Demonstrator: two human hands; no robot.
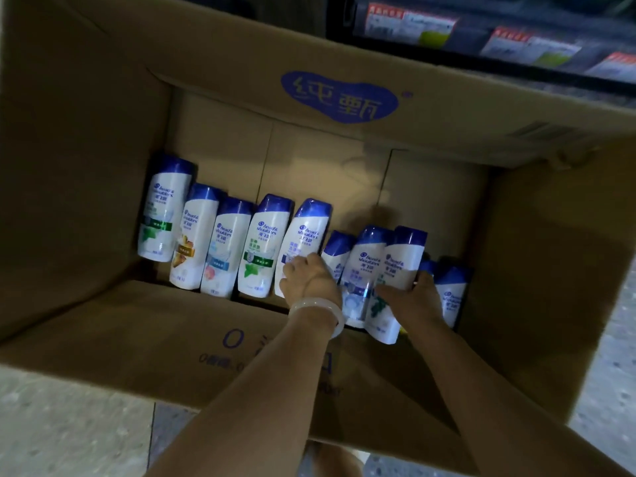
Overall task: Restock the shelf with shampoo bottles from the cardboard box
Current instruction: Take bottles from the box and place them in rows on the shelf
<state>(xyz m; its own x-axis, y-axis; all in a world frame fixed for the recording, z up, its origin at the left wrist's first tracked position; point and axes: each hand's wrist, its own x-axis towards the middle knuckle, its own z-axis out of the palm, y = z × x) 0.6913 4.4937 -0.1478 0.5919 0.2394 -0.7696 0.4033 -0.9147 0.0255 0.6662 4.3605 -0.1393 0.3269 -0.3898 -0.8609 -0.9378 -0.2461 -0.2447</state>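
An open cardboard box (344,139) fills the head view. Along its near wall stands a row of several white shampoo bottles with blue caps (227,249). My left hand (309,280), with a pale bangle on the wrist, reaches down into the box and curls its fingers round the lower part of one white bottle (304,232) in the middle of the row. My right hand (416,297) grips another white bottle (399,266) further right, thumb across its front and fingers behind it. More bottles stand on either side of that hand.
The box's four flaps stand open; the far flap carries a blue logo (339,98). Beyond it, at the top right, a dark shelf edge with price labels (481,36) is in sight. Grey speckled floor (69,425) shows around the box. The far half of the box floor is bare cardboard.
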